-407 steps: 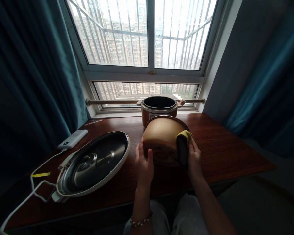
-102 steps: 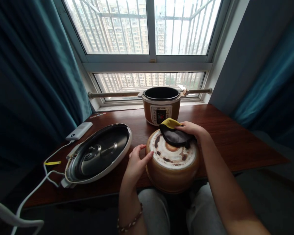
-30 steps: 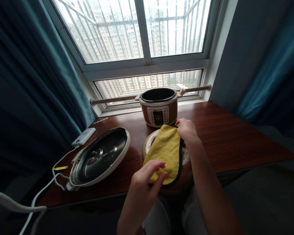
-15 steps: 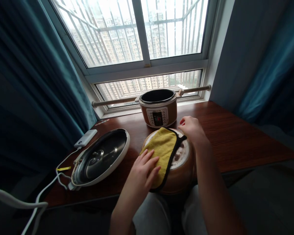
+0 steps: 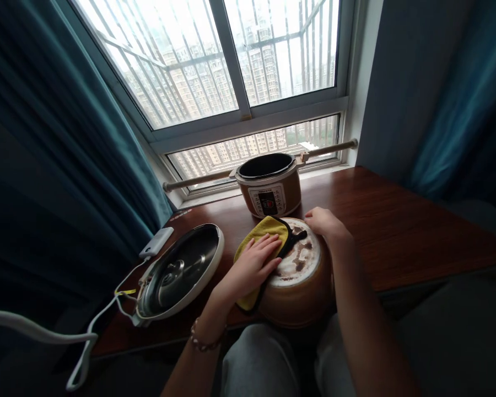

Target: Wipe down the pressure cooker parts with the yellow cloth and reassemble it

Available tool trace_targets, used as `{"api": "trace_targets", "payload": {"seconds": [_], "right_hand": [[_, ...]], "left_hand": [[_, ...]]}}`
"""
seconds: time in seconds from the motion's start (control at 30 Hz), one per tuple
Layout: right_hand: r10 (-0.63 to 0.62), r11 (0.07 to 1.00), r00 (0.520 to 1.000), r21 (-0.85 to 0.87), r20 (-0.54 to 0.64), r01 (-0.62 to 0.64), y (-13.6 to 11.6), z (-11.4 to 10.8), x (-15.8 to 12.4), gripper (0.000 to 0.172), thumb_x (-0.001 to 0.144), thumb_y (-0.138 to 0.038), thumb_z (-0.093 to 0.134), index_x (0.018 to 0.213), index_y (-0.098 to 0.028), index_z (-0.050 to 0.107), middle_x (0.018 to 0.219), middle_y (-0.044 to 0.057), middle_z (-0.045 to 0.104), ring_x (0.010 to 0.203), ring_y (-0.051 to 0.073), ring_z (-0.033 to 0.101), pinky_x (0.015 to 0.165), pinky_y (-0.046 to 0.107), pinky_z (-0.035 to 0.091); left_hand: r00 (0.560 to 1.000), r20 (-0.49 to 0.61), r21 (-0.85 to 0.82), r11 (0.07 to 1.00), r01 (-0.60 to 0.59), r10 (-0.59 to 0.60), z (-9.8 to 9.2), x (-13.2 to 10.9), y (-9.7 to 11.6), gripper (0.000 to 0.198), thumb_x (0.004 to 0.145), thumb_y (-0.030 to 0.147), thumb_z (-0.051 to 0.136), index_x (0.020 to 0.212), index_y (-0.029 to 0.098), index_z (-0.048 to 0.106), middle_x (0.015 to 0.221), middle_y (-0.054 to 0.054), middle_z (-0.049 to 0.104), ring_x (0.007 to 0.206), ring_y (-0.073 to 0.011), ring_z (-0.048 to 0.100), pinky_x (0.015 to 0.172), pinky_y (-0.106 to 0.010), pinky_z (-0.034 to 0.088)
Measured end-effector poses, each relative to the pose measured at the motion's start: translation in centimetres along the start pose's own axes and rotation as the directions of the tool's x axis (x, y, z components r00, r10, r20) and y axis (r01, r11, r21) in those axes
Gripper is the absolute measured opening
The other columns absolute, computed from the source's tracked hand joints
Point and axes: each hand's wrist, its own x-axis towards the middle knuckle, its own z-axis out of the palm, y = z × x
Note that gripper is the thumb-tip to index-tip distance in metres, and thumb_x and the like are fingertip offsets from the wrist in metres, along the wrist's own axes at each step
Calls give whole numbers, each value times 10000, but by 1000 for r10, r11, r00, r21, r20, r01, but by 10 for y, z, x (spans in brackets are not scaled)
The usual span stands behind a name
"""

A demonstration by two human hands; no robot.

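An upturned brown pot (image 5: 293,300) rests near the table's front edge, its round white base with brown stains facing up. Over the left part of that base lies a yellow cloth (image 5: 244,238) with black trim. My left hand (image 5: 254,264) presses flat on the cloth, fingers stretched out. On the pot's far right edge, my right hand (image 5: 324,223) has its fingers curled against the side; the fingertips are partly hidden. Just behind the pot stands a brown multicooker body (image 5: 248,193) with a control panel and a dark, open top.
To the left lies a round lid-like appliance part (image 5: 220,253) with a dark inside and white rim. A white power strip (image 5: 157,242) and white cable (image 5: 103,309) run beside it. A window and a horizontal rail (image 5: 202,180) border the table (image 5: 397,220) at the back.
My left hand has slid forward and to the right over the base. The cloth has bunched leftward, baring more of the stained base. My view has tilted slightly.
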Motion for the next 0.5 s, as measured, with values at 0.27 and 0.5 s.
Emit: {"api": "trace_targets", "payload": {"seconds": [0.27,0.5], "right_hand": [[-6,999,999,33,54,4,6,3,4,235,680,-257,613,886,-232,723,917,89,690,886,211,630,707,250,454],[-10,998,998,63,64,5,7,3,4,253,673,-217,598,894,-227,721,797,72,688,698,171,635,634,242,465]], "left_hand": [[993,-115,-352,935,-44,3,-2,46,-50,426,852,370,484,1236,195,534,1382,-62,436,1300,-229,343,1106,-388,229],[956,-73,-889,454,68,-285,13,50,-75,407,799,356,548,1136,134,599,1160,-89,628,1081,-281,564,954,-407,430]]}}
